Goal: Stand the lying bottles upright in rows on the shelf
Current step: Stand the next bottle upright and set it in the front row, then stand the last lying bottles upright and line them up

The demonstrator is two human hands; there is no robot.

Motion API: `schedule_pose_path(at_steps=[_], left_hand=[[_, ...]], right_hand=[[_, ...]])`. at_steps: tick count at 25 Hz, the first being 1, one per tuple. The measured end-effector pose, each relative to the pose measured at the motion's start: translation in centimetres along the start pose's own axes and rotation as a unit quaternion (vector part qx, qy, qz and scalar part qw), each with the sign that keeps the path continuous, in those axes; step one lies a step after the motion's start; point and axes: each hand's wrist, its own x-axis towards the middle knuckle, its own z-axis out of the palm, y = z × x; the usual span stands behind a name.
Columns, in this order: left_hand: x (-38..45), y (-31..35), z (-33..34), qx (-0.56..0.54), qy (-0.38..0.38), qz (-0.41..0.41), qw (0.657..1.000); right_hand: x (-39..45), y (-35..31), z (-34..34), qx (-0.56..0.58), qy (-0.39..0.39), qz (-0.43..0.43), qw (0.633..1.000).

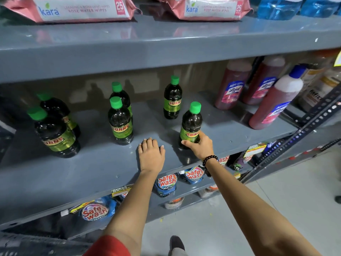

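Several dark "Sunny" bottles with green caps stand upright on the grey middle shelf [96, 169]. Two pairs stand at the left [55, 133] and centre [120, 122], each one behind the other. A single bottle stands further back [172, 100]. My right hand [200, 145] grips the base of the front right bottle [191, 124], which stands upright. My left hand [150, 155] lies palm down on the shelf with fingers spread, between the centre pair and the held bottle. No lying bottle is in view.
Red Lizol bottles [232, 85] stand at the right of the same shelf, one nearer the front [275, 102]. Pink wipes packs [73, 9] lie on the shelf above. Safe Wash pouches [167, 183] sit on the shelf below. A slotted metal upright [302, 132] runs at the right.
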Motion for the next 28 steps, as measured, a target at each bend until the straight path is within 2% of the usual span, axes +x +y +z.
schedule_pose_path(at_steps=[12,16,18,21,23,25,28], left_hand=[[-0.1,-0.1,-0.3,-0.017,-0.008,0.005,1.000],[-0.4,-0.4,-1.1,-0.058,-0.005,0.009,0.998],[-1.2,-1.3,-1.8,-0.092,0.013,0.016,0.996],[-3.4,-4.3,-2.8,-0.110,0.061,0.018,0.992],[-4.6,-7.0,-3.6,-0.091,0.082,0.001,0.992],[-5.8,-9.7,-4.5,-0.070,0.090,-0.025,0.993],[-7.0,-13.6,-5.9,-0.042,0.093,-0.053,0.993]], right_hand=[[-2.8,1.1,-1.2,-0.012,0.007,0.020,1.000],[-3.4,1.0,-1.0,0.017,-0.010,0.028,0.999],[-4.5,1.3,0.0,0.057,0.033,0.030,0.997],[-7.0,1.6,2.6,0.058,0.192,0.034,0.979],[-8.2,1.2,4.5,0.045,0.262,0.014,0.964],[-9.1,0.1,6.3,0.045,0.270,-0.014,0.962],[-9.9,-2.8,9.3,0.056,0.219,-0.062,0.972]])
